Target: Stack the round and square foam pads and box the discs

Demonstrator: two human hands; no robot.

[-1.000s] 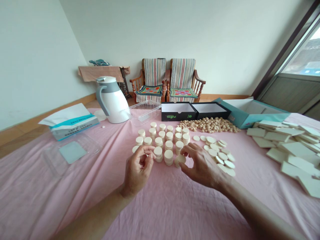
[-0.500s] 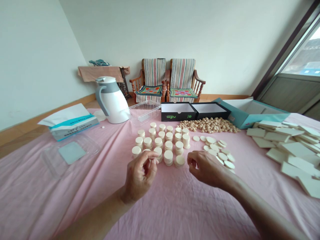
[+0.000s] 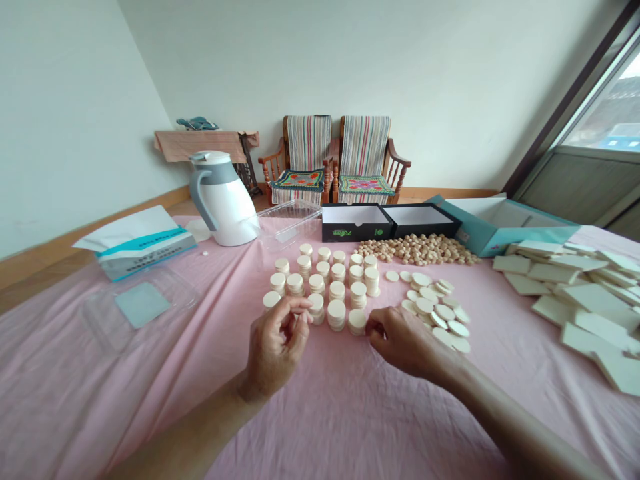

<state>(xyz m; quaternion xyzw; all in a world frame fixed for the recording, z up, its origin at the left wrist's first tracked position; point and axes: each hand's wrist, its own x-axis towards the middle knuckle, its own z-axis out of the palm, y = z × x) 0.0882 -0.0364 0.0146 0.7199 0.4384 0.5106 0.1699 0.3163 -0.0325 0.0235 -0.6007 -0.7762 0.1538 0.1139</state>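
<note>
Short stacks of round pale wooden discs (image 3: 337, 313) stand in rows on the pink cloth. My left hand (image 3: 280, 337) hovers at the front left of these rows, its fingers curled and thumb close to the index finger, with nothing visible in it. It hides part of the stacks behind it. My right hand (image 3: 400, 339) is closed, knuckles up, with its fingertips right beside the front right disc stack (image 3: 357, 321). What it holds, if anything, is hidden. Loose flat discs (image 3: 444, 312) lie scattered beyond and to the right of this hand.
Small round wooden pieces (image 3: 420, 249) are heaped before black boxes (image 3: 356, 230) and a teal box (image 3: 500, 233). Square pale boards (image 3: 595, 300) pile up at right. Leftward stand a white jug (image 3: 233, 207), a tissue pack (image 3: 145, 250) and clear plastic trays (image 3: 143, 305).
My right hand has moved left and slightly toward me, up to the front right stack, uncovering more loose discs. My left hand has shifted slightly left, still curled.
</note>
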